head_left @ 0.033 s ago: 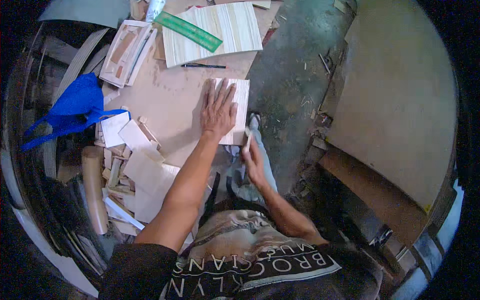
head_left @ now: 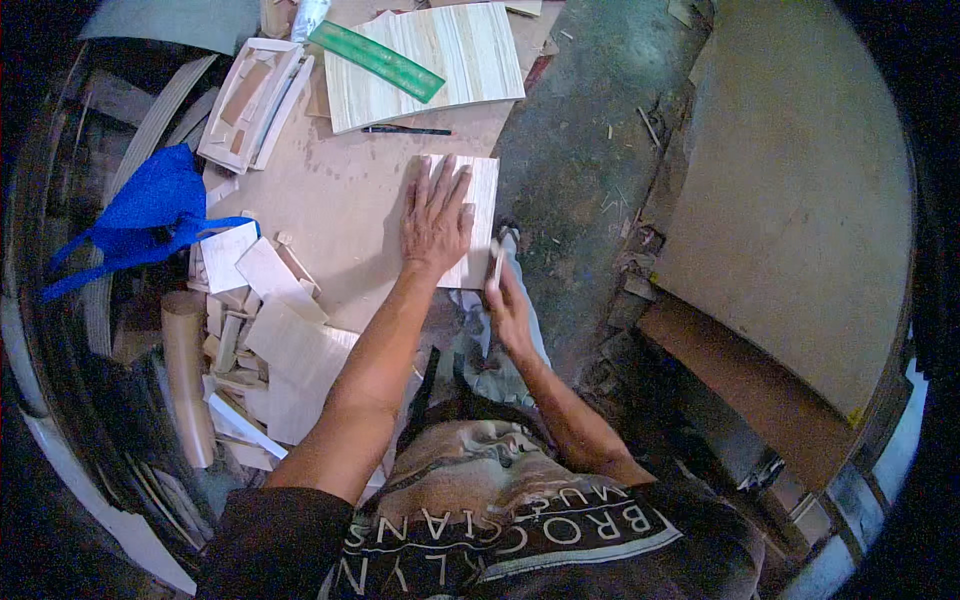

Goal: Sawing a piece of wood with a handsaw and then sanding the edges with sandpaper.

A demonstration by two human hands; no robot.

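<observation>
My left hand (head_left: pixel 435 225) lies with fingers stretched out on a pale wood-grain board (head_left: pixel 480 200) at the work surface's right edge (head_left: pixel 355 220). My right hand (head_left: pixel 508 310) is closed on a small pale block (head_left: pixel 497 262), held upright at that board's near right edge; whether it touches the edge is hard to tell. Farther back lie a larger striped board (head_left: pixel 470 50) with a green ruler (head_left: pixel 375 60) across it and a dark pencil (head_left: pixel 410 130).
Stacked wooden frames (head_left: pixel 245 105), a blue cloth (head_left: pixel 145 215), pale offcuts (head_left: pixel 285 370) and a brown cylinder (head_left: pixel 185 380) crowd the left. A large brown sheet (head_left: pixel 790 200) stands at the right, beside grey floor (head_left: pixel 565 130) with scattered debris.
My right hand and the small block have moved slightly forward, away from my body, along the board's right edge. My left hand has barely shifted.
</observation>
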